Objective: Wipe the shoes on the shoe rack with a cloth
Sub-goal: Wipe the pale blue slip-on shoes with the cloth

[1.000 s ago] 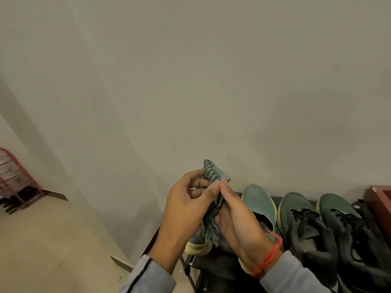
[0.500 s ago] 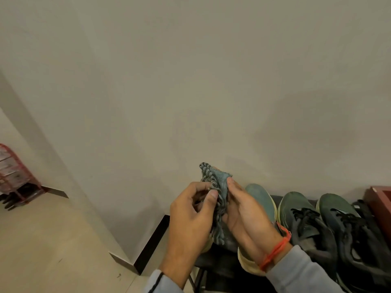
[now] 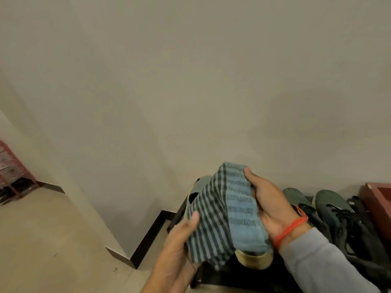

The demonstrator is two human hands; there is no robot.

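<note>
**Cloth spread between both hands above the rack**

Both hands grasp the striped cloth [image 3: 224, 210]: the left hand [image 3: 179, 240] pinches its lower left edge with the thumb on top, and the right hand [image 3: 273, 206] curls round the opposite side, fingertips up at the top fold. Held this way, the fabric is opened into a broad panel, probably so that a flat face meets the shoe instead of a bunched wad. A red thread bracelet [image 3: 289, 231] circles the right wrist above a grey sleeve [image 3: 323, 263].

Directly under the cloth lies a teal shoe with a cream sole [image 3: 254, 259]; only its near end and a bit of its far end show, so whether the fabric touches it cannot be told. It sits at the left end of the dark shoe rack [image 3: 175, 216], which stands against the wall. To the right, a pair of dark green laced sneakers [image 3: 330, 206] waits side by side, toes toward the wall. Wiping looks about to begin with the teal shoe, since the hands hover over it. A red box [image 3: 378, 199] stands at the far right.
</note>
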